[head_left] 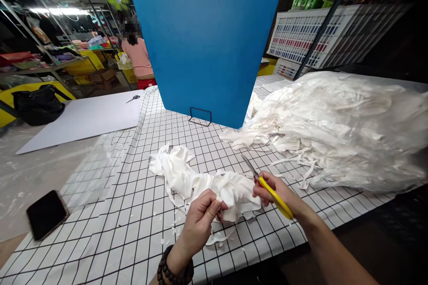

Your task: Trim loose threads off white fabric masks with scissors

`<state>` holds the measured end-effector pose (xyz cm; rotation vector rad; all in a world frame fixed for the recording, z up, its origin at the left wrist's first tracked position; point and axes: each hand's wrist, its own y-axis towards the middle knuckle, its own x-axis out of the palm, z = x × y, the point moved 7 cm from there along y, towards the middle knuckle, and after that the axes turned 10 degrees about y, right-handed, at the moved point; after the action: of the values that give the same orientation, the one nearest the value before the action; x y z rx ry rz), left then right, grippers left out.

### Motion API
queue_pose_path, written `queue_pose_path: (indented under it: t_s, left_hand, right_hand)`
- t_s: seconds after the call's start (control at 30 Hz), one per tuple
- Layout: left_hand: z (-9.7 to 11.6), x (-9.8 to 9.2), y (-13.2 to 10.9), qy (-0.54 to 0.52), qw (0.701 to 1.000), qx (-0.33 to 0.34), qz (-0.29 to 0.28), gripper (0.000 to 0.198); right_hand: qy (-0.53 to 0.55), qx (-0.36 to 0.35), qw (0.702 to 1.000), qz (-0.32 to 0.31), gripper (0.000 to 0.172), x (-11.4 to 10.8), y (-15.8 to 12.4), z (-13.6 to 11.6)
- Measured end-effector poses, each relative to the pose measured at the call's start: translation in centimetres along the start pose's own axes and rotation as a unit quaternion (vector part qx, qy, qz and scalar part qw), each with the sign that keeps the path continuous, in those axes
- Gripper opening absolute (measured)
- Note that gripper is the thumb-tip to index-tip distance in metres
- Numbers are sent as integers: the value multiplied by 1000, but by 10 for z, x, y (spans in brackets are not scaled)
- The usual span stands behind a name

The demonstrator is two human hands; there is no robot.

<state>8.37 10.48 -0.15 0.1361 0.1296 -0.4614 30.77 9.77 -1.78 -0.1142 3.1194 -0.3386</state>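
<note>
My left hand (pixel 203 218), with a beaded bracelet at its wrist, is closed in a pinch on the near edge of a bunched white fabric piece (pixel 180 173). The cloth lies in gathered folds across the checkered table cover (pixel 130 213), with a thin strip trailing below it. In my right hand (pixel 276 191) are scissors with yellow handles (pixel 276 198). Their metal blades point up and to the left, above the table and apart from the cloth. My right fingers partly hide the handles. Small white scraps (pixel 174 231) are scattered beside my left hand.
A big heap of white fabric in clear plastic (pixel 347 133) covers the right side. Behind the cloth stands a blue board (pixel 210 44) on a wire stand (pixel 200 116). A phone (pixel 47 214) lies at left. Dark scissors (pixel 133 98) rest on a white sheet. Another person (pixel 137 55) stands beyond.
</note>
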Motion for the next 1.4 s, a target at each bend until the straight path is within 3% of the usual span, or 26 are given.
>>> queue_pose_path:
  t_s: [0.07, 0.13, 0.37, 0.43, 0.5, 0.6, 0.7, 0.83, 0.93, 1.0, 1.1, 1.17, 1.23, 1.3, 1.4]
  left_hand:
    - [-2, -1, -2, -28, 1000, -9, -4, 28]
    - [-4, -3, -5, -57, 998, -15, -1, 29]
    - [-2, -17, -14, -118, 992, -12, 47, 29]
    - [1, -25, -16, -126, 989, -4, 71, 29]
    - [5, -39, -16, -134, 986, 5, 100, 27]
    - [19, -68, -13, -133, 982, 21, 130, 23]
    - [54, -102, 0, -108, 980, 66, 154, 19]
    - [134, -140, 42, -48, 956, 205, 205, 24]
    - [181, -140, 100, 57, 940, 271, 200, 29]
    - [188, -127, 145, 164, 941, 240, 174, 33]
    - [156, -102, 187, 269, 949, 109, 123, 31]
    - [126, -85, 179, 282, 950, 70, 110, 25]
    - [88, -66, 146, 278, 956, 24, 94, 23]
    - [45, -43, 97, 258, 964, -46, 53, 41]
    - [-15, 0, 19, 186, 969, -154, -53, 64]
  right_hand:
    - [-38, -11, 998, 56, 38, -15, 22, 6]
    - [-74, -28, 993, 88, 39, -16, 46, 9]
    - [-140, -48, 988, 36, 37, 48, 116, 18]
    - [-155, -46, 987, 23, 34, 56, 126, 17]
    - [-158, -41, 986, 16, 31, 50, 131, 11]
    - [-135, -35, 990, 0, 28, 25, 126, -12]
    - [-94, -32, 994, -51, 33, 1, 104, -46]
    - [-10, -43, 988, -145, 37, -2, 62, -86]
    - [67, -56, 978, -189, 30, 17, 39, -91]
    - [119, -49, 975, -180, 26, 33, 31, -79]
    - [223, 23, 967, -118, 26, 56, 24, -37]
    - [278, 73, 955, -73, 27, 69, 20, -6]
    - [302, 97, 947, -43, 27, 78, 15, 19]
    - [316, 114, 942, -18, 26, 84, 11, 38]
    - [334, 137, 933, 2, 25, 88, 3, 55]
